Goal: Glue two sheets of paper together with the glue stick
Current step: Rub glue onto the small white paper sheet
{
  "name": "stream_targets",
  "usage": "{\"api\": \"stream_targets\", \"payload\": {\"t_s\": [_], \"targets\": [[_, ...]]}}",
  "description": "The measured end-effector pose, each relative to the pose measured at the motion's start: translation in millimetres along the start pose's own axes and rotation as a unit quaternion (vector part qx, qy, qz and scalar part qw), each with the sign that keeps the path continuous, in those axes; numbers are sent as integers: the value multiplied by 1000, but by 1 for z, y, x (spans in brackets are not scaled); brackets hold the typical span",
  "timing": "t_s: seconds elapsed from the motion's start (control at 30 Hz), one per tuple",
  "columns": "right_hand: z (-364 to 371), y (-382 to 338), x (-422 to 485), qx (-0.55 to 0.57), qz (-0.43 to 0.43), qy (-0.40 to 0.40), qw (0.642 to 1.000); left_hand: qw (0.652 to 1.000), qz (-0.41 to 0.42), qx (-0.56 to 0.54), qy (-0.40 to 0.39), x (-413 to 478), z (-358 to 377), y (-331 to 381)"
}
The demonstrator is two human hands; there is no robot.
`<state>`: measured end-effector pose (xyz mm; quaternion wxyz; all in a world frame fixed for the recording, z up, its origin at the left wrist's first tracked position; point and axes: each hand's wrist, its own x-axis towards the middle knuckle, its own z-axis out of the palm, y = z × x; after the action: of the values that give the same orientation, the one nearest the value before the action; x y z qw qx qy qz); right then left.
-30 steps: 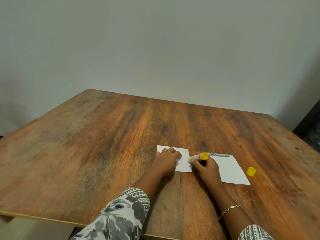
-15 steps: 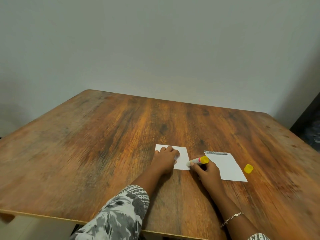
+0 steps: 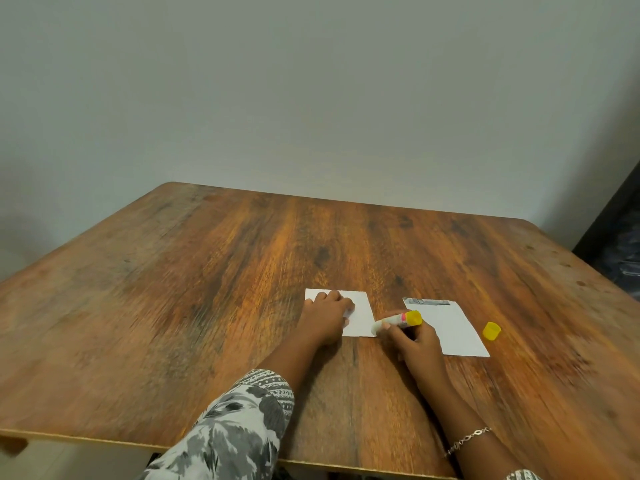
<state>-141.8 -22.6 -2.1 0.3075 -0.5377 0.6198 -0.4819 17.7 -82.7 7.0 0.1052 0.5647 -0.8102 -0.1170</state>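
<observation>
Across the upper half of the frame, a plain pale wall (image 3: 311, 81). Below it, filling the lower half, a wood-grain table (image 3: 173, 306). At the bottom centre, a grey-and-white patterned sleeve (image 3: 235, 431) on the left arm. Right of centre on the table, two white sheets side by side and apart: the left sheet (image 3: 362, 317) blank, the right sheet (image 3: 453, 330) with a dark printed strip along its far edge, too small to read. On the left sheet, the left hand (image 3: 323, 318), fingers laid on the paper and pressing it to the table, wrapped round nothing. Between the sheets, the right hand (image 3: 417, 341), fingers clenched round the glue stick (image 3: 396, 320). Glue stick nearly level: white body, pink band, yellow end toward the right, white tip at the lower right corner of the left sheet; lettering illegible. Just right of the right sheet, lying on the table, the yellow cap (image 3: 491, 330). At the lower right, a thin chain bracelet (image 3: 467, 439) on the right wrist.
</observation>
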Motion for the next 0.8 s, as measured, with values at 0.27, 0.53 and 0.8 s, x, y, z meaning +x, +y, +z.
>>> {"api": "stream_targets", "payload": {"t_s": [0.27,0.53,0.8], "targets": [[-2,-1,0,56,35,-2,998,998,0,48,-29,1,-9,2],[-1,-2,1,61,32,9,998,997,-50,65,2,-4,-10,4],[3,-3,10,39,23,5,999,989,-92,101,60,-13,-1,8]]}}
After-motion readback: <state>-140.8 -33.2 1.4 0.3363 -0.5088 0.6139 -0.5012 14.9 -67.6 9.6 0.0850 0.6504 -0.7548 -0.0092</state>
